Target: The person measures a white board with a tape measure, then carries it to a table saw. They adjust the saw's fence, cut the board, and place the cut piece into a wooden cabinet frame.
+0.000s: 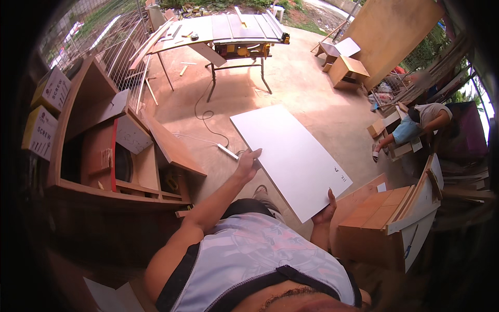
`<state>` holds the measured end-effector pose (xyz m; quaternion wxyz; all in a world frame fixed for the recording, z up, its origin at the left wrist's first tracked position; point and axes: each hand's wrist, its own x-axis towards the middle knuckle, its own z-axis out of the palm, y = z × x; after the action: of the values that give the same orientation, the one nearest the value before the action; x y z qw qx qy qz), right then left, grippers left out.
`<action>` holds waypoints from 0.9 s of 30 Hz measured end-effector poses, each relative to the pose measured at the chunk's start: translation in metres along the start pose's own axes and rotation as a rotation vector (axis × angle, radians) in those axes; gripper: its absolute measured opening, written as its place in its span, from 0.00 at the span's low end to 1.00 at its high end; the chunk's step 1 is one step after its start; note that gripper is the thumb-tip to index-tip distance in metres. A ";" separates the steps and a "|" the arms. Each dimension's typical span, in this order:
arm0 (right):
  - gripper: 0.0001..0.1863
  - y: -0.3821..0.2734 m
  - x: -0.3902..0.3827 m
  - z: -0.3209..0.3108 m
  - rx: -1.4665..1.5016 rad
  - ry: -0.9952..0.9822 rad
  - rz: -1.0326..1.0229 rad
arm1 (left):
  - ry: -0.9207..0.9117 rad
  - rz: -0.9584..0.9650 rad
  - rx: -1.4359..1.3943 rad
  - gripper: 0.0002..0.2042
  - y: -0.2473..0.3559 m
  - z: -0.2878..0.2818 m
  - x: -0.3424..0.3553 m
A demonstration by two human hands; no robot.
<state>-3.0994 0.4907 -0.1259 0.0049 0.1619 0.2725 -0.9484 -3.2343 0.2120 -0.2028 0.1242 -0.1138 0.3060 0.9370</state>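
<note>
A white rectangular board (291, 156) is held out in front of me at a slant, with handwritten marks near its right end. My left hand (249, 161) grips its near left edge, thumb on top and the other fingers mostly hidden. At the lower right corner, my right hand (326, 208) holds the board from below, its thumb raised over the edge. Behind the board, close to my left hand, a white power strip (227, 152) lies on the floor with its cord.
A table saw (241, 31) on a folding stand is ahead, its cord trailing across the floor. Left stands an open wooden cabinet (78, 189) with screw boxes (41, 132). Stacked wood panels (375, 208) are close on my right. Another person (421, 122) bends over at the far right.
</note>
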 end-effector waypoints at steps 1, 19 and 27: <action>0.31 0.001 0.027 0.004 -0.026 0.019 0.007 | -0.028 -0.021 0.018 0.17 0.013 0.007 0.029; 0.31 -0.079 0.494 0.149 -0.215 0.147 -0.019 | 0.876 -0.446 0.716 0.13 0.180 -0.274 0.378; 0.32 -0.018 0.684 0.143 -0.344 0.583 -0.116 | 0.804 -0.298 0.626 0.09 0.332 -0.300 0.572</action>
<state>-3.7927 0.4856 -0.2140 -0.1001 0.4071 0.4273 -0.8010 -3.8331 -0.1353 -0.4235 0.1571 -0.4637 0.5749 0.6556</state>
